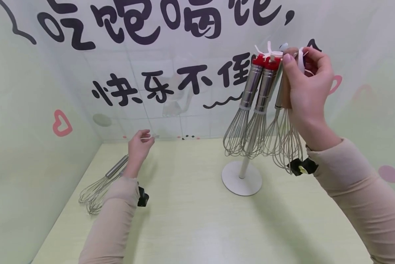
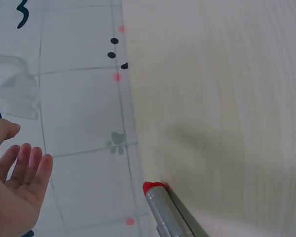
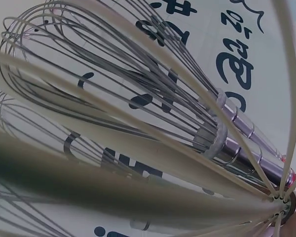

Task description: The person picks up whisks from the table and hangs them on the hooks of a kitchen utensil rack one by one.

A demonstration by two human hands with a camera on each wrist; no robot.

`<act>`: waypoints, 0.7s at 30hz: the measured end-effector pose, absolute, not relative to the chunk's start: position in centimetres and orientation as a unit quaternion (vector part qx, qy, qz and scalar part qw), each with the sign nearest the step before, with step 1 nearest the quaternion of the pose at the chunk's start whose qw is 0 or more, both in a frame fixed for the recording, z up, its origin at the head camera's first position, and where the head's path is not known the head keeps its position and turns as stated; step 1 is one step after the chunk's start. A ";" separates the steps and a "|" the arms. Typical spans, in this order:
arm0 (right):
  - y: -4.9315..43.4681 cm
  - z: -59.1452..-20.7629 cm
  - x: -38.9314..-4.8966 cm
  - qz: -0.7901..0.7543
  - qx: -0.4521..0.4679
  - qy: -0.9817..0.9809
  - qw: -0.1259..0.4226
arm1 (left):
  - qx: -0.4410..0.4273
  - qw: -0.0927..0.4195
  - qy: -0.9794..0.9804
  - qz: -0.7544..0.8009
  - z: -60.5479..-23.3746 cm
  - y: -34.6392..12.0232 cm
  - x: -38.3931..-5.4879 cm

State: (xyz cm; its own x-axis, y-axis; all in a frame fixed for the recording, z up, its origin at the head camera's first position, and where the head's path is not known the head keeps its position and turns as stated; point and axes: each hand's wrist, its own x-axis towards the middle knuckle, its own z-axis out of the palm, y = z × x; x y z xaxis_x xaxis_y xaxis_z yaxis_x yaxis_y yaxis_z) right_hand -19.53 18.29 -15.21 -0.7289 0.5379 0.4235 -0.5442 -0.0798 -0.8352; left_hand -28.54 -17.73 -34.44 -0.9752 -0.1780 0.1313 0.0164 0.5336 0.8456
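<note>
My right hand (image 1: 311, 80) is raised at the top of a white stand (image 1: 241, 187), gripping the brown handle (image 1: 285, 90) of a whisk beside the hooks. The wires of that whisk (image 3: 237, 148) point down and pass close to the right wrist camera. Two steel whisks with red ends (image 1: 264, 88) hang from the stand, and another slim-handled whisk (image 1: 278, 96) hangs next to the brown handle. My left hand (image 1: 139, 148) hovers over the table's far left, fingers loosely bent, holding nothing; the left wrist view shows the same hand (image 2: 22, 192) with its palm bare.
Steel whisks (image 1: 113, 172) lie on the table at the left, partly behind my left forearm; one red handle end (image 2: 154, 186) shows in the left wrist view. A pale wall (image 1: 171, 124) with black lettering stands behind the table (image 1: 190, 220).
</note>
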 end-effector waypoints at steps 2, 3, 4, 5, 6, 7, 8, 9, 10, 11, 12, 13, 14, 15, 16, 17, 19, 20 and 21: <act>18.5 -15.2 -19.5 0.729 0.004 -0.577 0.367 | 0.049 0.096 -0.877 -0.469 -34.8 -18.3 -28.4; 18.6 -15.2 -19.4 0.728 0.004 -0.581 0.365 | 0.051 0.093 -0.880 -0.464 -34.9 -18.7 -28.3; 18.7 -15.2 -19.3 0.724 0.002 -0.586 0.363 | 0.053 0.090 -0.882 -0.460 -35.1 -19.0 -28.2; 18.8 -15.2 -19.3 0.719 0.001 -0.592 0.364 | 0.055 0.087 -0.883 -0.457 -35.3 -19.4 -28.1; 18.9 -15.2 -19.2 0.717 0.000 -0.596 0.361 | 0.057 0.085 -0.886 -0.452 -35.4 -19.7 -28.1; 19.0 -15.2 -19.2 0.716 0.000 -0.598 0.360 | 0.059 0.084 -0.888 -0.447 -35.6 -20.0 -28.0; 19.1 -15.2 -19.1 0.716 -0.001 -0.599 0.358 | 0.061 0.083 -0.891 -0.442 -35.8 -20.4 -27.9; 19.2 -15.2 -19.0 0.717 -0.001 -0.599 0.356 | 0.064 0.082 -0.894 -0.437 -35.9 -20.7 -27.9; 19.3 -15.2 -19.0 0.715 -0.002 -0.601 0.356 | 0.066 0.079 -0.896 -0.431 -36.1 -21.0 -27.8; 19.4 -15.2 -19.0 0.714 -0.001 -0.603 0.356 | 0.068 0.076 -0.900 -0.424 -36.3 -21.3 -27.7; 19.5 -15.1 -19.0 0.715 0.001 -0.603 0.353 | 0.069 0.073 -0.903 -0.419 -36.4 -21.6 -27.7; 19.6 -15.1 -18.9 0.716 0.002 -0.604 0.350 | 0.071 0.070 -0.904 -0.416 -36.6 -21.9 -27.6; 19.7 -15.1 -18.9 0.718 0.005 -0.603 0.347 | 0.073 0.065 -0.906 -0.413 -36.8 -22.1 -27.5; 19.7 -15.1 -18.9 0.720 0.009 -0.603 0.344 | 0.075 0.061 -0.907 -0.409 -37.0 -22.4 -27.4; 19.8 -15.1 -18.9 0.722 0.013 -0.602 0.341 | 0.075 0.058 -0.910 -0.404 -37.2 -22.6 -27.3; 19.9 -15.1 -18.9 0.724 0.017 -0.601 0.338 | 0.074 0.053 -0.912 -0.399 -37.4 -22.9 -27.2; 19.9 -15.1 -18.8 0.730 0.022 -0.597 0.332 | 0.072 0.049 -0.917 -0.390 -37.8 -23.4 -27.0; 19.9 -15.1 -18.8 0.731 0.023 -0.596 0.331 | 0.071 0.045 -0.919 -0.385 -38.1 -23.7 -26.9; 19.9 -15.1 -18.8 0.732 0.024 -0.596 0.329 | 0.070 0.042 -0.921 -0.380 -38.3 -23.9 -26.8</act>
